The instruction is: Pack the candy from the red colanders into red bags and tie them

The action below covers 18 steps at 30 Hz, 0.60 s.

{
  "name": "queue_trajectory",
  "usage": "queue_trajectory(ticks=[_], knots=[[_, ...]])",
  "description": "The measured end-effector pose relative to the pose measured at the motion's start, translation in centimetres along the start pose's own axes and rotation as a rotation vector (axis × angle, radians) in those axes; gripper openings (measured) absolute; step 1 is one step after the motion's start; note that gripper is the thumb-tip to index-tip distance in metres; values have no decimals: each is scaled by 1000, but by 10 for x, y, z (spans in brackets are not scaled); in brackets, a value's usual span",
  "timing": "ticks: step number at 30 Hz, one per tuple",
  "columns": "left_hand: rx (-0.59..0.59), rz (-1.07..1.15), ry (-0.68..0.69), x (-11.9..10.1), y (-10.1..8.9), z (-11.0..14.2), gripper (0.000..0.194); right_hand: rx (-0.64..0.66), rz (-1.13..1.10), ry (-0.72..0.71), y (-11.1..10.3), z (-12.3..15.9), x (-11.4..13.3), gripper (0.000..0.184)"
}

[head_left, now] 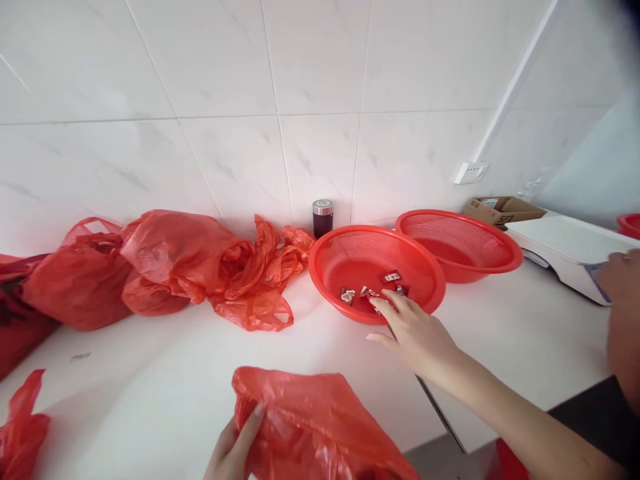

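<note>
My left hand [239, 440] pinches the rim of a red plastic bag [315, 420] at the table's front edge; what the bag holds is hidden. Over the near rim of a red plastic basket [320, 267] reaches my right hand [407, 327], its thumb apart from its fingers. The fingertips hang at a few small wrapped packets on the basket's floor, and I cannot tell whether they touch. Among these are a dark red packet [392, 276] with a white label and a white-and-brown packet [347, 295].
Several filled red bags [170, 247] lie along the wall at left. A dark jar [323, 219] stands behind the basket. A second red basket [465, 270], a cardboard box [505, 209] and a white device [565, 250] are at right, beside another person's hand [625, 273].
</note>
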<state>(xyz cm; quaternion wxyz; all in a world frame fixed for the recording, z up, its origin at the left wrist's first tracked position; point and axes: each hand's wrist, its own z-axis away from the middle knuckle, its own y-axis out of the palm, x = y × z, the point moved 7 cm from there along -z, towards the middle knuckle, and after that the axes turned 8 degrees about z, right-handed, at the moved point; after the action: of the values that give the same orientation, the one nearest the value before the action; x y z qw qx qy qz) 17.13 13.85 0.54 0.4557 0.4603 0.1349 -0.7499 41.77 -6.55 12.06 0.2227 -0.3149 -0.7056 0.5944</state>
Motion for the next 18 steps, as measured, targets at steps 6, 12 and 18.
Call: queue_trajectory(ticks=[6,12,18], knots=[[91,135,67,-23,35,-8,51,53,-662,-467,-70,46,100,21],[165,242,-80,-30,32,-18,43,271,-189,-446,32,26,110,41],[-119,-77,270,-62,-36,-39,41,293,-88,-392,69,12,73,62]])
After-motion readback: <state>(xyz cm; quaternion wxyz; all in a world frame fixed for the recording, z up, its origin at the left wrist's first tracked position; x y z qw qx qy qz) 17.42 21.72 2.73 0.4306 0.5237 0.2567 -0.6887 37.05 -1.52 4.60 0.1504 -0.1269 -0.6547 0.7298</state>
